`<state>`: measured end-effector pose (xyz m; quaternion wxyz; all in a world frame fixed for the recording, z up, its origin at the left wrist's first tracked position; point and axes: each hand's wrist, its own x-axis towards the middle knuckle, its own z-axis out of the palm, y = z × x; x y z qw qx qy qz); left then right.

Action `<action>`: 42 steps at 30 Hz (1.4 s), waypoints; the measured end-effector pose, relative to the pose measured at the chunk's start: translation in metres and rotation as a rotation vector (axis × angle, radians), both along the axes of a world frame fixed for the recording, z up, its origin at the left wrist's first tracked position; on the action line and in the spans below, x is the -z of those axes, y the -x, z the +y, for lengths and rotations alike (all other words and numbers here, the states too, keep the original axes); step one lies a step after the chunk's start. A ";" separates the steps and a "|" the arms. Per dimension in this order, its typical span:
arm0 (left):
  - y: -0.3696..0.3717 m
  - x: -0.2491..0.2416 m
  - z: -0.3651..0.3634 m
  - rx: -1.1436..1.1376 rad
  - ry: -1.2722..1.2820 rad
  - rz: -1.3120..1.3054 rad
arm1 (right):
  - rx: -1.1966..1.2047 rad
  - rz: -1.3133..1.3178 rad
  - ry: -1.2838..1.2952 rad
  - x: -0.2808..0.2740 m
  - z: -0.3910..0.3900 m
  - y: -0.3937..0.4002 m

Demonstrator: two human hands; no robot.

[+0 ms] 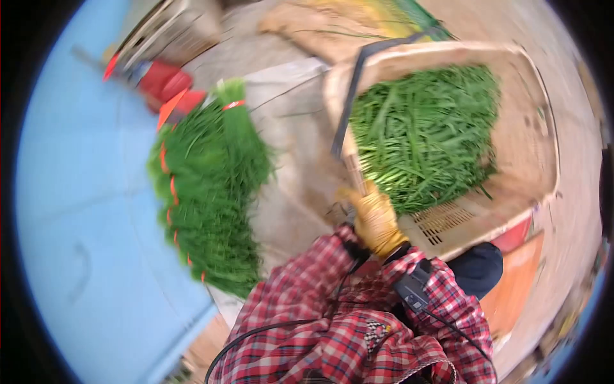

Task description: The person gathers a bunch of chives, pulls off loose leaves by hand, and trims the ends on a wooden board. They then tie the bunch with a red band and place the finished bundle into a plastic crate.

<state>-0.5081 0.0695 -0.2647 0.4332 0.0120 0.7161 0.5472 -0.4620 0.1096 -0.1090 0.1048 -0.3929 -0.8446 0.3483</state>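
My right hand (377,221), in a yellow glove, is at the near-left rim of a beige plastic basket (524,118). Its fingers are smeared by motion, so their grip cannot be made out. My left hand is mostly hidden behind the right one, below the end of the left sleeve (307,256). Loose long green leaves, which look like chives (428,134), lie in the basket, close to my right hand. To the left, several bundles of the same greens (217,198) lie in a curved row, bound with orange ties; one bundle (233,105) shows its pale cut ends upward.
A dark strap (352,89) hangs over the basket's left rim. Blue sheeting (83,192) covers the left side. At the upper left are a red object (166,83) and a beige crate (176,32). An orange-brown board (515,281) lies at the lower right.
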 end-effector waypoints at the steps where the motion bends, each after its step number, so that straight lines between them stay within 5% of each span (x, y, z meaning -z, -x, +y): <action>1: -0.008 0.000 -0.002 -0.035 0.008 -0.041 | 0.034 0.040 -0.039 0.014 -0.005 0.000; 2: -0.013 0.001 -0.002 -0.060 0.010 -0.069 | 0.063 -0.053 0.130 0.000 -0.003 0.002; 5: -0.010 0.002 -0.004 -0.113 0.021 -0.104 | 0.196 0.205 0.309 0.030 -0.012 -0.003; 8: 0.001 0.004 -0.004 -0.152 0.021 -0.119 | 0.089 0.230 0.060 0.021 -0.012 -0.010; 10: 0.006 0.004 -0.002 -0.165 0.017 -0.123 | 0.136 0.368 0.274 0.046 -0.009 -0.013; 16: 0.011 0.004 0.001 -0.207 -0.013 -0.106 | 0.146 0.149 0.189 0.026 -0.004 -0.008; 20: 0.032 -0.001 0.000 -0.264 -0.069 -0.060 | 0.126 0.279 0.097 0.038 -0.005 -0.008; 25: 0.088 -0.028 0.001 -0.288 -0.312 0.108 | 0.118 -0.027 0.122 0.017 -0.006 -0.013; 28: 0.115 -0.075 0.020 -0.173 -0.532 0.240 | 0.091 -0.127 0.176 0.011 0.000 -0.015; 32: 0.090 -0.157 0.054 0.172 -0.668 0.448 | 0.120 0.099 0.081 0.007 -0.005 -0.032; 33: 0.076 -0.168 0.064 0.193 -0.692 0.316 | 0.153 0.111 0.031 0.004 -0.008 -0.038; 36: 0.054 -0.156 0.084 0.338 -0.684 -0.090 | 0.171 -0.110 0.056 -0.011 -0.029 -0.074; 40: 0.020 -0.150 0.110 0.484 -0.524 -0.127 | -0.012 -0.634 0.192 -0.028 -0.078 -0.125; 42: 0.008 -0.138 0.130 0.514 -0.470 -0.042 | 0.043 -0.541 -0.054 -0.015 -0.106 -0.139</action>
